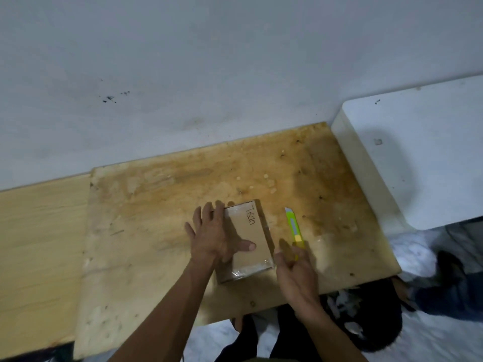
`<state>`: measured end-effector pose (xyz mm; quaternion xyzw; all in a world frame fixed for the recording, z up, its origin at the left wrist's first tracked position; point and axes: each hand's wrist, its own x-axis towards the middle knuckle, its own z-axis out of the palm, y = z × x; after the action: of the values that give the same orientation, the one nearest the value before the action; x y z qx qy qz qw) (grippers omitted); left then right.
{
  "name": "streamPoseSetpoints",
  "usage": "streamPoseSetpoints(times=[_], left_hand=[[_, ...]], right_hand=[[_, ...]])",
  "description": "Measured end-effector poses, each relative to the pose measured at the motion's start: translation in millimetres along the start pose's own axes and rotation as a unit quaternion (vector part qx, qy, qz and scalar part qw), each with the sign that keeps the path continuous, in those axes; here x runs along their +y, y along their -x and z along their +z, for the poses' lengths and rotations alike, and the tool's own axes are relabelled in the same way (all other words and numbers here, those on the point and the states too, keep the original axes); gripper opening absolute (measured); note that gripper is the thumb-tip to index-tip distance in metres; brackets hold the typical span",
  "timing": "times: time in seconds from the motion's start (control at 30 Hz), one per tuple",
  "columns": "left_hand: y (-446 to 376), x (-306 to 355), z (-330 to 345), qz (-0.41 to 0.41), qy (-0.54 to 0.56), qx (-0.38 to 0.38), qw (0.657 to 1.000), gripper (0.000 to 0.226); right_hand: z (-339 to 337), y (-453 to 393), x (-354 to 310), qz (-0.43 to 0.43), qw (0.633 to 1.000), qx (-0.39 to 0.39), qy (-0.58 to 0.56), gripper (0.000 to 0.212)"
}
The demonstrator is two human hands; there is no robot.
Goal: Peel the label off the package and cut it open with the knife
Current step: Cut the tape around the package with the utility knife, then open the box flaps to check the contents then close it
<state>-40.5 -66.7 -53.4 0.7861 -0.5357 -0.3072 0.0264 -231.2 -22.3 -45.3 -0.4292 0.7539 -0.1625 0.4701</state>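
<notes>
From the head camera, the left hand is pressing flat, fingers spread, on the taped cardboard package lying on the stained board. The right hand is curling round the knife handle just beside it. Risk: the blade skidding on glossy tape toward the spread fingers.

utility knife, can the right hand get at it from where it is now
Probably yes. The right hand is at the handle end of the green and yellow utility knife, which lies on the board beside the cardboard package; nothing blocks it.
</notes>
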Motion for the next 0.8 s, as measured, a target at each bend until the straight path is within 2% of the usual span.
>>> streamPoseSetpoints(times=[0.1, 0.27, 0.33, 0.5, 0.63, 0.73, 0.8], left_hand=[[-11.0, -5.1, -9.2, 0.021, -0.013, -0.013, 1.0, 0.113], [-11.7, -17.1, -11.9, -0.005, 0.065, 0.0, 0.998, 0.089], [-6.4, -25.1, -9.5, -0.025, 0.094, 0.012, 0.995, 0.082], [19.7, -40.3, -1.9, -0.064, 0.152, 0.041, 0.985, 0.066], [42.4, -47.3, 6.6, -0.095, 0.218, 0.052, 0.97, 0.063], [48.9, -51.4, 10.6, -0.088, 0.238, 0.061, 0.965, 0.064], [50.3, -54.8, 11.1, -0.081, 0.246, 0.061, 0.964, 0.073]], right_hand=[[19.2, 9.5, 6.6, 0.03, 0.999, -0.018, -0.024, 0.053], [42.5, 2.8, 9.6, 0.057, 0.99, 0.01, -0.128, 0.025], [41.6, -4.0, 2.1, 0.056, 0.99, 0.018, -0.127, 0.018], [28.7, -27.0, -23.7, -0.017, 0.998, 0.003, -0.059, 0.028], [30.2, -47.6, -41.9, -0.053, 0.998, -0.023, 0.01, 0.043], [29.7, -52.0, -48.7, -0.084, 0.995, -0.05, 0.016, 0.045], [28.9, -48.2, -45.1, -0.108, 0.993, -0.051, 0.009, 0.044]])
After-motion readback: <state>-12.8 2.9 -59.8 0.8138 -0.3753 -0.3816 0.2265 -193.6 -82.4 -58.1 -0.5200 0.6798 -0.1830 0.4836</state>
